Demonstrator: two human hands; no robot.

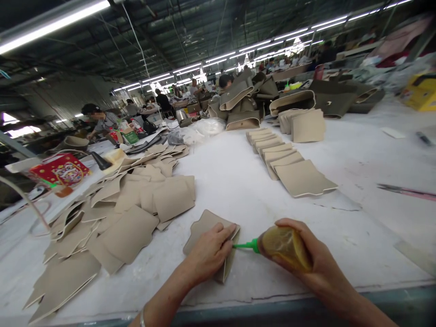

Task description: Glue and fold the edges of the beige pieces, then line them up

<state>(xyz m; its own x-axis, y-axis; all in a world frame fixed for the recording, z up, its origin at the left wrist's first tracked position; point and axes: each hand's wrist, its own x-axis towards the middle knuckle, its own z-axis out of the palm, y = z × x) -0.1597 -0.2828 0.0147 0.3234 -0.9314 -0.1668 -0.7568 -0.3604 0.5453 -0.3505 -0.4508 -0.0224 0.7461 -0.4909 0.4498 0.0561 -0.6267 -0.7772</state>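
Observation:
A beige leather piece (204,223) lies on the white table near its front edge, its right side parted into two layers. My left hand (211,249) presses on it, fingers bent over the parted edge and gripping it. In my right hand (315,254) is a glue bottle (284,247) of yellowish-brown liquid, tipped on its side with my fingers wrapped round it. Its thin green nozzle points left and reaches the open edge of the piece, close to my left fingertips. Whether glue is coming out is too small to tell.
Many loose beige pieces (132,231) are heaped on the left. A fanned row of beige pieces (299,177) lies at the right, with dark bags (241,100) behind. Scissors (407,190) lie far right; a red box (61,170) stands left. A co-worker (102,120) sits beyond.

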